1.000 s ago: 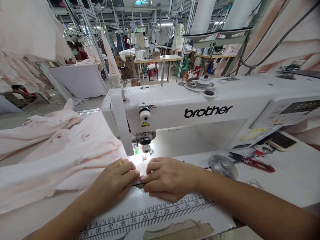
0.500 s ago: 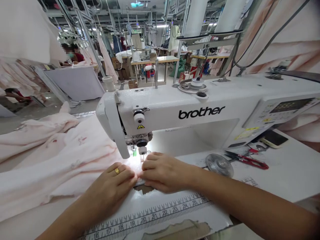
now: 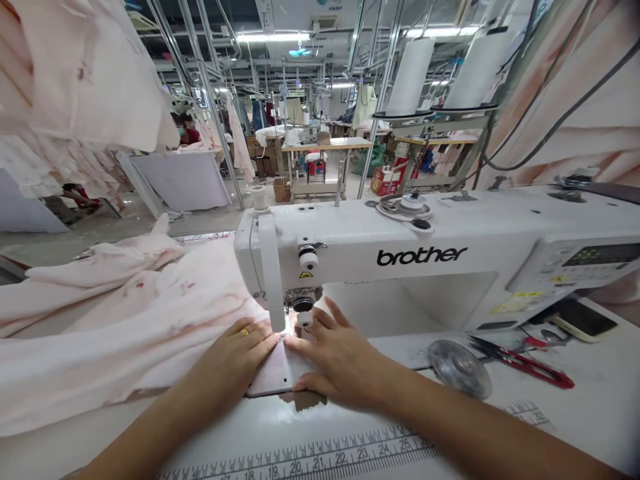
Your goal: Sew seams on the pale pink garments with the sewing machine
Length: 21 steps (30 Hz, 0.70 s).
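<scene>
Two hands lie unclenched, palms down: left hand (image 3: 235,357) on pink cloth (image 3: 150,327) spreading toward ten o'clock, right hand (image 3: 343,360) near the sewing machine (image 3: 345,253); stitching seems under way; done and remaining lengths unclear.

Pale pink fabric (image 3: 165,320) w/ small reddish motifs (image 3: 187,287) lies in loose folds L of a white Brother sewing mach. (image 3: 350,247), its inner edge reaching the brightly lit area beneath the mach.'s near end. The fabric runs under the person's L hand (image 3: 235,357); whether any lies under the R hand (image 3: 343,360), fingers spread nr. the same spot, is unclear. Mach. stands upright, arm extending R, panel display (image 3: 603,255) lit.
</scene>
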### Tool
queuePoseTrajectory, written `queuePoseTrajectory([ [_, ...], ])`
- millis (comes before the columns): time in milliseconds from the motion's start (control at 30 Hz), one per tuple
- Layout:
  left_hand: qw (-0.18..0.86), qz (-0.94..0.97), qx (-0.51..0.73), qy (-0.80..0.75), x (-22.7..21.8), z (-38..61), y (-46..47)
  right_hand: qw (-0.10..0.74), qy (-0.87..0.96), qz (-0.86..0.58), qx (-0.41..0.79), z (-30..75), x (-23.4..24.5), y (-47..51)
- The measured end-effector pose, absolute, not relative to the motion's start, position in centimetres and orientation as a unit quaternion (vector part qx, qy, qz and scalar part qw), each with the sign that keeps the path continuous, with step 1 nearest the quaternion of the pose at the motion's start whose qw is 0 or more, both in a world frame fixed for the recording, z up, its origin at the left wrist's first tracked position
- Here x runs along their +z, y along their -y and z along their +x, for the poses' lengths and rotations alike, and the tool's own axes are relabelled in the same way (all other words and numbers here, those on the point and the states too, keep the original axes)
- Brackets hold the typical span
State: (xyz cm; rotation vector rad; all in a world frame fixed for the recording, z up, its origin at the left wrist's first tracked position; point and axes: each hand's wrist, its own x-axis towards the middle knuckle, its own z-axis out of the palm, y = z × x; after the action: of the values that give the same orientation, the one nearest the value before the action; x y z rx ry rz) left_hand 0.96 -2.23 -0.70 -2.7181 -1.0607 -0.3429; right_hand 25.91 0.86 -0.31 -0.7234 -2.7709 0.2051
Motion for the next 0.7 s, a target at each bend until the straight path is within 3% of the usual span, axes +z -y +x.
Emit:
queuePoseTrajectory([
  [200, 0.083, -0.911, -0.074, 0.397, -0.9, 0.8, 1.7, 0.141, 0.954, -0.247, 0.09, 25.9, -0.5, -1.1],
  [700, -0.031, -0.888, -0.118, 0.444, -0.3, 1.4, 1.9, 0.199, 0.946, -0.241, 0.091, 26.2, -1.0, -2.0],
])
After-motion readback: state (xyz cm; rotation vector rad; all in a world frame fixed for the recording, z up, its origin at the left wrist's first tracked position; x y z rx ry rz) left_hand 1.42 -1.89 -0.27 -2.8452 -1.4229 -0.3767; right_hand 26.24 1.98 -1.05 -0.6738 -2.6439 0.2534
